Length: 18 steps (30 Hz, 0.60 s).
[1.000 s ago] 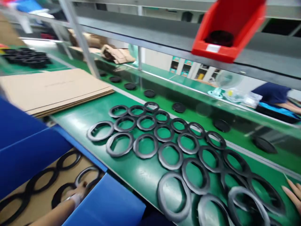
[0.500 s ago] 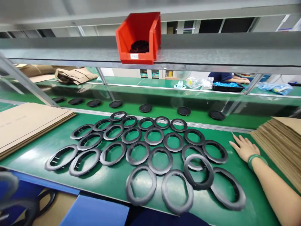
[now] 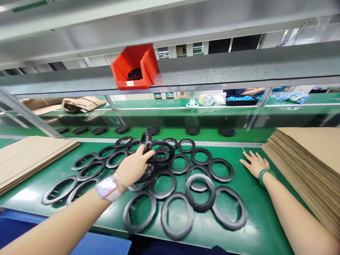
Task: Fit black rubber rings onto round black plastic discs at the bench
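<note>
My left hand [image 3: 134,165], with a watch at its wrist, reaches over the middle of the green table. Its fingers are closed on black rings; one held ring [image 3: 146,137] stands almost on edge. Another ring [image 3: 172,151] is tilted at the fingertips, and whether the hand grips it too is hard to tell. Many black rings lie spread below and around, such as the oval ring [image 3: 177,233] near the front edge and a ring [image 3: 200,205] overlapping its neighbour. My right hand [image 3: 255,163], wearing a green bangle, lies flat on the table with fingers spread, beside a thin white stick [image 3: 243,149].
Cardboard sheets are stacked at the right [image 3: 300,159] and left [image 3: 34,159]. An orange-red bin [image 3: 135,67] with black parts stands on the metal shelf [image 3: 212,71] overhead. Black discs [image 3: 192,130] line the green strip behind. Blue boxes [image 3: 103,244] stand below the front edge.
My left hand has come into view with black rings and moved over the laid-out rings. The view has shifted to the right. My right hand stays flat by the stick.
</note>
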Each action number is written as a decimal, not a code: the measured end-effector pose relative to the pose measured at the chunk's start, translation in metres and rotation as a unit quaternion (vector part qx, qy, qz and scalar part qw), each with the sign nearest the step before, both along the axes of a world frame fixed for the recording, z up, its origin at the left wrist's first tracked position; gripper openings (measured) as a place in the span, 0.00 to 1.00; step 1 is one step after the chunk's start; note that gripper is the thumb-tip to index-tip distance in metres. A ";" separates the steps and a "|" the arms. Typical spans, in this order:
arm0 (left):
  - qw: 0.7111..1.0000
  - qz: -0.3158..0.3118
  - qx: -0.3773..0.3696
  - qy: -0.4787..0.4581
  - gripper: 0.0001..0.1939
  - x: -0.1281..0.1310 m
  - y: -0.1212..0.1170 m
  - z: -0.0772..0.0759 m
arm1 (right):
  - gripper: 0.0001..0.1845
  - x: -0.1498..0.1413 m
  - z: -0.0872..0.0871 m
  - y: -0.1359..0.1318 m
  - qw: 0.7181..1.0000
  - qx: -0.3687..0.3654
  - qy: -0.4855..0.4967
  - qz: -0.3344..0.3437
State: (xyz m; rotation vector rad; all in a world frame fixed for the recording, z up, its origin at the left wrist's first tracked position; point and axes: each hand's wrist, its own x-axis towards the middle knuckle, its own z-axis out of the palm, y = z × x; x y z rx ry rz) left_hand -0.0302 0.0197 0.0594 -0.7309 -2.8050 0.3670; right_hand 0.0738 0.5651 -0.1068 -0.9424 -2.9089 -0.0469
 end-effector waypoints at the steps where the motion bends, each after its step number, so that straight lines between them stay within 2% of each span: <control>1: 1.000 -0.015 0.009 -0.021 0.23 -0.003 0.014 -0.001 | 0.33 0.000 0.000 0.000 1.000 -0.002 0.005 0.002; 6: 0.986 -0.049 0.024 -0.161 0.24 -0.011 0.053 -0.001 | 0.33 -0.001 0.002 -0.002 1.000 -0.009 0.007 0.007; 10: 0.977 -0.017 -0.011 -0.210 0.33 -0.004 0.073 -0.004 | 0.33 0.000 0.001 -0.001 1.000 -0.009 0.015 0.006; 14: 0.971 0.025 -0.038 -0.234 0.47 0.009 0.083 -0.012 | 0.33 0.000 0.001 -0.001 1.000 -0.007 0.029 0.006; 18: 0.980 0.009 -0.047 -0.194 0.50 0.018 0.080 -0.028 | 0.34 -0.002 0.003 0.000 1.000 -0.017 0.012 -0.002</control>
